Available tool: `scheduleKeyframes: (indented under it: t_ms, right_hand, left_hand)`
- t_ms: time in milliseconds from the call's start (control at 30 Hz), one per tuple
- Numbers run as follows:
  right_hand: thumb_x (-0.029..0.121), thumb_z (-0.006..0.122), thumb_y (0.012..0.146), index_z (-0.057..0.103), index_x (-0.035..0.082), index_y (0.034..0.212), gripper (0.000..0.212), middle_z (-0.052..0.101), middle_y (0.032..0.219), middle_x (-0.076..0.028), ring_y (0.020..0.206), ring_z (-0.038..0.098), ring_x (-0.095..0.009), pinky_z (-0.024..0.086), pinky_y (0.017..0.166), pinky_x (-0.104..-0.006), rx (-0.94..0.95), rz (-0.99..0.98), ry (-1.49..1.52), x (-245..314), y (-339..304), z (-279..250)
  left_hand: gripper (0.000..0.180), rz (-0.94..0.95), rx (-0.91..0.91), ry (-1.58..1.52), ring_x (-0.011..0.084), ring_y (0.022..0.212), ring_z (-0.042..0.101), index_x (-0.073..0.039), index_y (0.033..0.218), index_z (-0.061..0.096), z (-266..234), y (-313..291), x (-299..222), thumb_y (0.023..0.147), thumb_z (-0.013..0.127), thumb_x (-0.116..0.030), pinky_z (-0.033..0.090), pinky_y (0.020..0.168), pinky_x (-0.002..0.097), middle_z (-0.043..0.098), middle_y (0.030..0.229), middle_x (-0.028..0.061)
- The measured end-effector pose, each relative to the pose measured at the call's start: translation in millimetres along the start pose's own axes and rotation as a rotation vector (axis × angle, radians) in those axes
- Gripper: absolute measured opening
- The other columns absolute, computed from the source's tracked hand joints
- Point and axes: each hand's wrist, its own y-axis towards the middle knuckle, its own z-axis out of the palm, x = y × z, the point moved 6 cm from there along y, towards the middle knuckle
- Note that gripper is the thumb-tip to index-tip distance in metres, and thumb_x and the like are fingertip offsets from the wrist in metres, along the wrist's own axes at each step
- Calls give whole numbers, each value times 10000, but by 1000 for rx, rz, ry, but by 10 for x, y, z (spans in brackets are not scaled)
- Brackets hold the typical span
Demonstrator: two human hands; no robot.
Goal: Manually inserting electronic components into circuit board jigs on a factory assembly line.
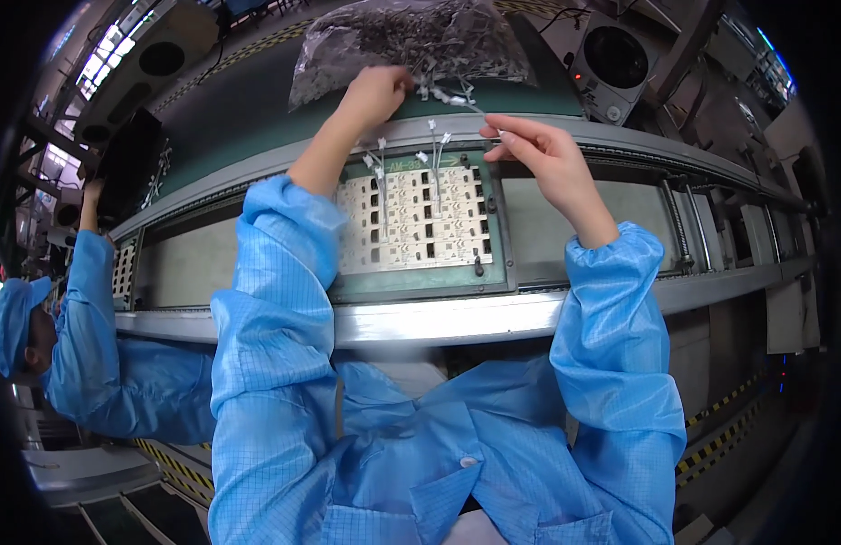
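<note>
Blue fine-grid sleeves (275, 300), white circuit panel (411, 222) w/ black slots, green frame (498, 263) — yellow-black hazard stripes (725, 427).

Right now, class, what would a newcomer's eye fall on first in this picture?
Two blue-sleeved arms reach up the middle: the left hand is at a clear bag of small parts at the top, and the right hand pinches a thin white wire. Between them a pale circuit panel lies in a green tray on the conveyor, with white wires standing on it.

Even, cool overhead light, sharp at centre; fisheye bends straight edges and the rim falls to black.
</note>
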Motion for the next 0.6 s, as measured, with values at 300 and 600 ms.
scheduleKeyframes:
  t_ms: [300, 600]
  right_hand:
    - [95, 621, 980, 661, -19, 1096, 168, 754, 1019, -103, 926, 704, -134, 560, 782, -275, -81, -291, -543, 152, -275, 476]
    - [60, 549, 1009, 558, -6, 1076, 94, 722, 1054, -111, 999, 697, -202, 536, 815, -272, 153, -255, -603, 124, -617, 1409]
  left_hand:
    - [255, -356, -39, -1238, 138, 738, 634, 23, 1114, 680, -837, -374, 183, 918, 702, -139, 487, 628, 266, 698, 915, 81]
    - [156, -150, -347, -1041, 117, 782, 658, 6, 1035, 675, -1174, -1622, 230, 916, 690, -94, 505, 674, 235, 715, 898, 71]
